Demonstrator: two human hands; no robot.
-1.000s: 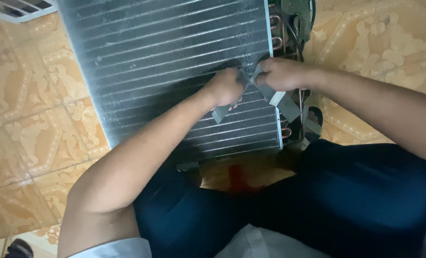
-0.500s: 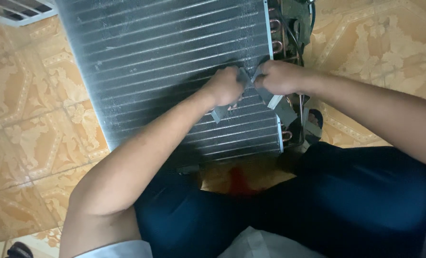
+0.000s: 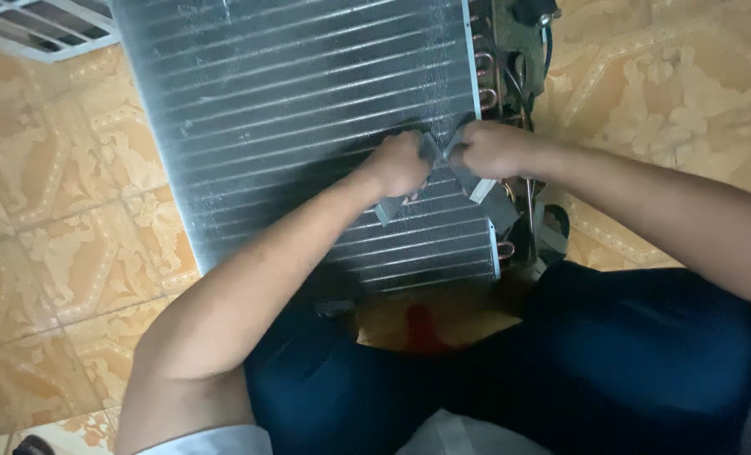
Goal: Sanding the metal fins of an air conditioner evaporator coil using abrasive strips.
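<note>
Both hands (image 3: 447, 156) on grey strip (image 3: 485, 187) over coil (image 3: 308, 109)

The finned coil (image 3: 308, 126) is dull grey metal with thin ribs, and the bent tubes (image 3: 486, 80) at its right edge look like shiny copper. Below the coil, the trousers (image 3: 611, 362) are dark blue matt cloth. Left of the coil, the floor tiles (image 3: 47, 244) are smooth and patterned.

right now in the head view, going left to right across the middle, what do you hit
Patterned floor tiles → finned metal coil panel → left hand → right hand → copper tube bends at the panel's right edge → more floor tiles on the right.
</note>
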